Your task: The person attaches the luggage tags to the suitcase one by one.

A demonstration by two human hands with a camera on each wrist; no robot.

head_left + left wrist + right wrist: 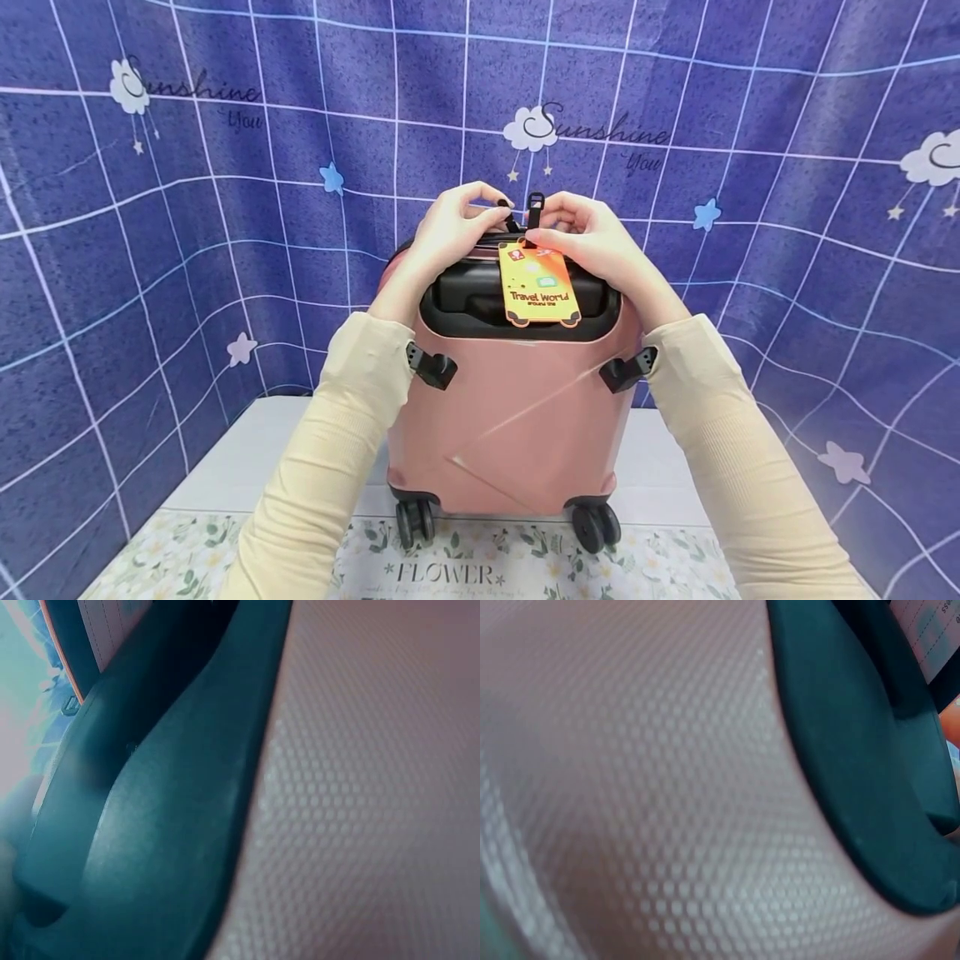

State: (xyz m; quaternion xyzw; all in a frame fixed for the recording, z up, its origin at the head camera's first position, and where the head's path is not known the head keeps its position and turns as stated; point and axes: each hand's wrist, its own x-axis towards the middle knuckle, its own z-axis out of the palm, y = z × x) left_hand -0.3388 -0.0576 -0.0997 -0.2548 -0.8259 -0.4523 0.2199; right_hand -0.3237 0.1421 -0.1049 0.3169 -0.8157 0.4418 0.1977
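Note:
A pink suitcase (510, 417) stands upright on its wheels, its black handle recess (465, 287) facing me. A yellow-orange luggage tag (540, 287) printed "Travel World" hangs over this recess. Its black strap (533, 218) stands up from the tag, with a small buckle at the top. My left hand (459, 221) pinches the strap's other end between thumb and fingertips, left of the buckle. With thumb and fingers, my right hand (588, 229) holds the strap below the buckle. Close up, the left wrist view has the ribbed shell (360, 795) and part of the tag (112, 626).
The suitcase's black wheels (588, 525) rest on a flower-printed mat (450, 575), with a white surface (232, 442) behind it. A blue gridded curtain (300, 125) with stars and clouds hangs round the back and sides. Black wrist cameras (433, 367) sit close to the suitcase front.

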